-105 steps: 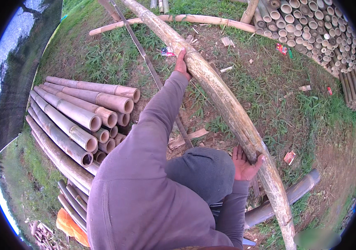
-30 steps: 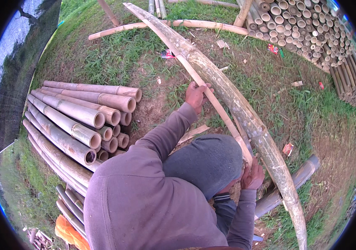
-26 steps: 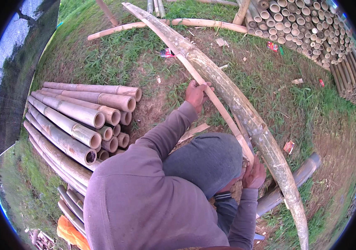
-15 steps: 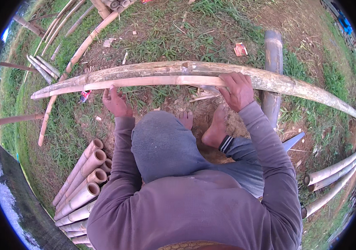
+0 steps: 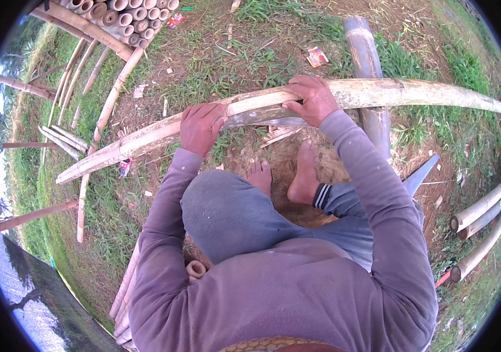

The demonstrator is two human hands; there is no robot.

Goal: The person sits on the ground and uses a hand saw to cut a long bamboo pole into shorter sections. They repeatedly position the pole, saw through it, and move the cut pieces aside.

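A long bamboo pole (image 5: pixel 379 92) stretches across in front of me, its left part angled down toward me. A pale bare band (image 5: pixel 250 104) runs along its upper side. My left hand (image 5: pixel 202 127) is closed round the pole left of the middle, thumb on the near side. Farther right, my right hand (image 5: pixel 313 100) grips the same pole from above, fingers over the far side. Under the pole's right half lies a thicker grey bamboo log (image 5: pixel 375 132). My bare feet (image 5: pixel 303 173) rest on the dirt just on the near side of the pole.
A tapered blue-grey blade (image 5: pixel 420 176) sticks out beside my right leg. Cut bamboo tubes (image 5: pixel 196 268) lie at my left, partly hidden by my arm. More poles (image 5: pixel 482 202) lie at right. A bamboo stack (image 5: pixel 124 17) stands far left, near a long thin pole (image 5: pixel 104 120).
My left hand has moved right and closed on the pole. My right hand has shifted slightly left and farther away. The pole's left end has swung nearer, and the pale band now faces up.
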